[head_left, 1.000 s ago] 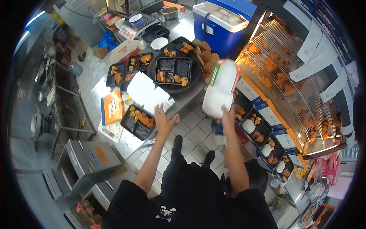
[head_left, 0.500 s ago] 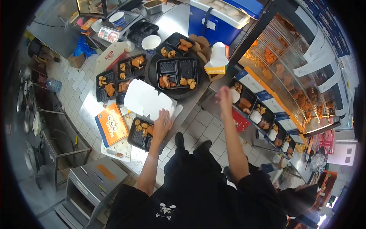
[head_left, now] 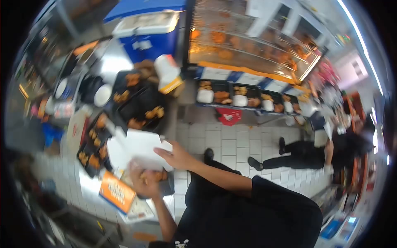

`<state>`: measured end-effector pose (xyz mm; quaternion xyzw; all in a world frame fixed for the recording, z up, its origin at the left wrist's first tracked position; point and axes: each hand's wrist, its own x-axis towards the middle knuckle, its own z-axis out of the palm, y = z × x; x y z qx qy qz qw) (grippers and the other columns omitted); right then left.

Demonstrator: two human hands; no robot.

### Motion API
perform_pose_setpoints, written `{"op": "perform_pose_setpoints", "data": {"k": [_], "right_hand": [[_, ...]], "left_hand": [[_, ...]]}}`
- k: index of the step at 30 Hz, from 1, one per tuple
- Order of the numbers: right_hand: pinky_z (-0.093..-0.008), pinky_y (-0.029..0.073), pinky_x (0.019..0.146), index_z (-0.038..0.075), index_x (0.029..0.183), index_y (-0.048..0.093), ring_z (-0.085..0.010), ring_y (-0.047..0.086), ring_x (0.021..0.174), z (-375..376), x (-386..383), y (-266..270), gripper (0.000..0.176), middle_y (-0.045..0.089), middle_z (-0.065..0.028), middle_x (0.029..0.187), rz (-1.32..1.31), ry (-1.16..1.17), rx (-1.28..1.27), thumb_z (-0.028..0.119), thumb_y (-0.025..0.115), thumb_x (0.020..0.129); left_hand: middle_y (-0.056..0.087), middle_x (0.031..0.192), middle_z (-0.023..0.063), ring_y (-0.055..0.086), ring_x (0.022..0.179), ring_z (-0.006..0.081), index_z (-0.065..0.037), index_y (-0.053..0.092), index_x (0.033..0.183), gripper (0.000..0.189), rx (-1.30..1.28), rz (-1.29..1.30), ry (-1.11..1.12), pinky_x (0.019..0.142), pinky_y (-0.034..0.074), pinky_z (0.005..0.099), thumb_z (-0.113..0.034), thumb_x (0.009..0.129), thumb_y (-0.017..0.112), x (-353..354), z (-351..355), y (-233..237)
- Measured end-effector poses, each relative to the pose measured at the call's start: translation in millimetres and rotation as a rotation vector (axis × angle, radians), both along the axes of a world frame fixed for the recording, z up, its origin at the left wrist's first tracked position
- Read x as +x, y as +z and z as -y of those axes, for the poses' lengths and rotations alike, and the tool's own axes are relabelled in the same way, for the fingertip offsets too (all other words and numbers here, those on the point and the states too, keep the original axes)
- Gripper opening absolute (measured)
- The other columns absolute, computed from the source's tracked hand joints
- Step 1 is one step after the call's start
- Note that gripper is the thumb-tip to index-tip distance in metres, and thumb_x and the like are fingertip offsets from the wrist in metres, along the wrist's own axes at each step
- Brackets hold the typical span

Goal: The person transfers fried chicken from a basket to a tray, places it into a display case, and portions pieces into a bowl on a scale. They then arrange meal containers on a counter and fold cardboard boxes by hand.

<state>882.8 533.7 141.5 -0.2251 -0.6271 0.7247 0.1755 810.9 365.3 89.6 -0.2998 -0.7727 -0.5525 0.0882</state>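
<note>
My left hand (head_left: 144,182), smeared by motion, is beside the lower edge of a white open carton (head_left: 138,149) and over a black tray of fried chicken (head_left: 165,186). My right hand (head_left: 175,156) grips the right edge of the same carton, its fingertips over the white card. To the lower left lies an orange and blue box (head_left: 117,192). Black trays with chicken pieces (head_left: 92,159) stand left of the carton. Another black compartment tray (head_left: 142,107) sits above it.
Filled trays (head_left: 231,99) line a shelf below a heated glass display (head_left: 248,45). A blue cooler (head_left: 149,41) and a red-and-white bucket (head_left: 168,74) stand at the top. A person in black (head_left: 343,149) stands at the right, holding something pale.
The view has turned toward the right, bringing another person into fuller view. My right hand has come across to the white carton; my left hand is now lower, at the tray.
</note>
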Motion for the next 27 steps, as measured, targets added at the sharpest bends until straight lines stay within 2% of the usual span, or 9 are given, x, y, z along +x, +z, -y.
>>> {"op": "perform_pose_setpoints", "data": {"k": [1,3,5,7,10,14,17,23,27], "right_hand": [[-0.0294,0.052,0.082,-0.001,0.120,0.061,-0.0123,0.061,0.097,-12,26,12,0.041,0.067,-0.0086,0.109,0.239,-0.106,0.026,0.031,0.066,0.095],[-0.0309,0.052,0.083,-0.001,0.124,0.057,-0.0157,0.063,0.098,-62,85,-8,0.048,0.067,-0.0119,0.105,0.277,0.056,0.069,0.034,0.069,0.093],[-0.0323,0.052,0.084,-0.002,0.125,0.057,-0.0180,0.064,0.098,-93,137,18,0.050,0.067,-0.0138,0.102,0.364,0.112,0.130,0.034,0.070,0.092],[-0.0319,0.051,0.085,-0.001,0.122,0.058,-0.0165,0.063,0.096,-105,167,37,0.045,0.068,-0.0108,0.102,0.356,0.120,0.137,0.031,0.070,0.092],[-0.0330,0.046,0.095,-0.001,0.125,0.056,-0.0202,0.060,0.108,-113,207,18,0.046,0.064,-0.0124,0.115,0.329,0.035,-0.001,0.023,0.072,0.089],[-0.0430,0.039,0.107,0.004,0.145,0.037,-0.0368,0.052,0.121,-95,218,15,0.081,0.052,-0.0191,0.134,0.570,-0.886,0.822,0.023,0.078,0.078],[-0.0434,0.037,0.106,0.007,0.146,0.037,-0.0343,0.051,0.122,-83,203,73,0.082,0.053,-0.0183,0.131,0.647,-0.649,1.321,0.026,0.078,0.078],[-0.0488,0.047,0.087,0.006,0.122,0.061,-0.0418,0.062,0.098,-133,226,49,0.041,0.067,-0.0222,0.097,0.734,-0.070,0.718,0.025,0.068,0.087],[-0.0485,0.047,0.078,0.002,0.103,0.062,-0.0407,0.062,0.089,-145,287,22,0.025,0.066,-0.0216,0.089,0.380,-0.025,0.769,0.026,0.059,0.094]], "left_hand": [[0.049,0.142,0.0192,0.047,0.131,0.0360,0.001,0.042,0.142,0.067,0.006,0.043,0.356,0.110,0.036,0.0434,-0.010,0.081,0.066,-3,-5,22],[0.051,0.137,0.0172,0.049,0.128,0.0333,0.003,0.033,0.146,0.080,0.058,0.080,0.380,0.109,0.037,0.0411,-0.009,0.076,0.071,-34,-5,41],[0.050,0.136,0.0153,0.051,0.124,0.0310,0.004,0.031,0.146,0.093,0.131,0.877,-0.193,0.108,0.039,0.0405,-0.009,0.066,0.077,-58,23,15],[0.056,0.129,0.0123,0.055,0.117,0.0272,0.004,0.039,0.142,0.099,-0.101,1.168,-0.458,0.105,0.041,0.0393,-0.011,0.054,0.082,-58,31,-15],[0.061,0.121,0.0093,0.057,0.109,0.0221,0.005,0.052,0.131,0.065,-0.153,1.187,-0.501,0.097,0.044,0.0327,-0.018,0.076,0.079,2,-34,11],[0.062,0.107,0.0152,0.058,0.099,0.0223,0.007,0.054,0.120,0.040,-0.216,0.791,-0.557,0.088,0.045,0.0354,-0.029,0.100,0.054,34,-121,11],[0.061,0.106,0.0212,0.059,0.096,0.0314,0.006,0.054,0.118,0.034,-0.180,0.007,-0.443,0.086,0.045,0.0411,-0.024,0.101,0.049,75,-163,-23],[0.061,0.110,0.0245,0.060,0.102,0.0370,0.006,0.053,0.125,0.035,-0.260,0.248,-1.003,0.093,0.045,0.0412,-0.017,0.100,0.048,139,-202,45],[0.062,0.109,0.0153,0.060,0.101,0.0239,0.006,0.058,0.122,0.032,-0.117,0.371,-1.215,0.090,0.046,0.0315,-0.013,0.097,0.055,149,-208,46]]}}
